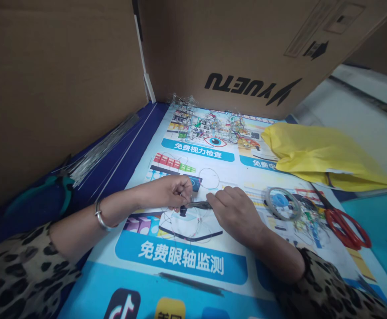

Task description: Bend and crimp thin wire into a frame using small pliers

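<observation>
My left hand point(170, 192), with a silver bangle at its wrist, is closed in a pinch on a thin wire point(188, 223) that curls in loops below the fingers. From the right, my right hand point(236, 215) grips a dark slim metal tool point(200, 204). The tool's narrow end meets the left fingertips; whether it is tweezers or fine pliers I cannot tell. Both hands are just above a printed poster sheet point(180, 279). A round wire loop point(209, 178) lies beyond them, between the two hands.
Tangled wire pieces with small coloured beads point(213, 126) lie at the back. To the left are a bundle of straight wires point(105, 146) and teal-handled pliers point(67, 190). A tape roll point(282, 204), red scissors point(346, 226) and a yellow bag point(322, 153) are right. Cardboard point(246, 44) walls the back.
</observation>
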The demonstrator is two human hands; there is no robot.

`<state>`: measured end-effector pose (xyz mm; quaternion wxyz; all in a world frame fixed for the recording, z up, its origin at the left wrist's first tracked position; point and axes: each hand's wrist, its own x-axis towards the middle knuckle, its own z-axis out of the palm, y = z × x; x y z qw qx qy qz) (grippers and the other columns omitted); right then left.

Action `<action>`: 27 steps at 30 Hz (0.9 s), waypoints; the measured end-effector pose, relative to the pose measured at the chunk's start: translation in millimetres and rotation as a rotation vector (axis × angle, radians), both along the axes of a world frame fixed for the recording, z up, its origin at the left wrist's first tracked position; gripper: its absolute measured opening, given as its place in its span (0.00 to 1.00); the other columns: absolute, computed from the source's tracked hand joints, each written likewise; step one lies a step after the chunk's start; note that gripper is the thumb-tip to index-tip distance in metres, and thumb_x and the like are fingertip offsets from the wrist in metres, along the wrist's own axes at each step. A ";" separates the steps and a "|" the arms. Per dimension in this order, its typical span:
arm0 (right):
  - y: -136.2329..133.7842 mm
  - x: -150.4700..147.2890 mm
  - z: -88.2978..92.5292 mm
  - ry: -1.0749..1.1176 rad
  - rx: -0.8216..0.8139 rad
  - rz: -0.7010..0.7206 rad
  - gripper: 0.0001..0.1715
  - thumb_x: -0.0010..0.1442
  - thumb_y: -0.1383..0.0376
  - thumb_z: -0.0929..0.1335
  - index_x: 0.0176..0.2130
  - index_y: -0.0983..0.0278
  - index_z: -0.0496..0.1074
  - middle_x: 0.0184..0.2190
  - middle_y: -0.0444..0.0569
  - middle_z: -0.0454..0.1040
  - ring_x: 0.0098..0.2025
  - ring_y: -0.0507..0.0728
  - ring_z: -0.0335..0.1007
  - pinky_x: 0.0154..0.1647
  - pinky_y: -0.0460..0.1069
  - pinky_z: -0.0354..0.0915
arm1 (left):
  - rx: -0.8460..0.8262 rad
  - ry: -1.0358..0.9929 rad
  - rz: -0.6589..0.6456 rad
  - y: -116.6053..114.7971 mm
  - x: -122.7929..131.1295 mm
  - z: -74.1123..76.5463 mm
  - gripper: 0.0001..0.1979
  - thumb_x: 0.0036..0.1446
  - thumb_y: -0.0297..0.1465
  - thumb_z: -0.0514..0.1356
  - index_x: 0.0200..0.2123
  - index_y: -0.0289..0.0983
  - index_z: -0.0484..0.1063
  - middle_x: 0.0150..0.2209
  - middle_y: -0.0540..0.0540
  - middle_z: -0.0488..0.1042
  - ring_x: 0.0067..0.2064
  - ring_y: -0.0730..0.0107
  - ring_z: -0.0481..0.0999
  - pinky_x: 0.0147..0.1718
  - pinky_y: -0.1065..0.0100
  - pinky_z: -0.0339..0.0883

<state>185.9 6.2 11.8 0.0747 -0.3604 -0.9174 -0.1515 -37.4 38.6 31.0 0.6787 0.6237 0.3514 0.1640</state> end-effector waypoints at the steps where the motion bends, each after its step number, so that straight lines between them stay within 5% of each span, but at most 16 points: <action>1: -0.2 0.0 0.2 -0.001 0.006 0.003 0.08 0.60 0.71 0.61 0.34 0.64 0.68 0.25 0.46 0.64 0.31 0.56 0.53 0.33 0.52 0.46 | 0.001 -0.001 0.000 -0.1 0.1 0.3 0.05 0.49 0.25 0.57 0.30 0.34 0.61 0.25 0.52 0.69 0.22 0.79 0.66 0.21 0.75 0.58; 27: -0.4 -2.0 2.9 -0.001 -0.034 -0.013 0.08 0.59 0.71 0.61 0.33 0.64 0.68 0.25 0.46 0.65 0.31 0.55 0.54 0.33 0.51 0.45 | 0.013 0.007 0.011 -0.1 0.8 -3.2 0.06 0.48 0.24 0.56 0.30 0.35 0.60 0.26 0.51 0.70 0.22 0.79 0.66 0.21 0.74 0.59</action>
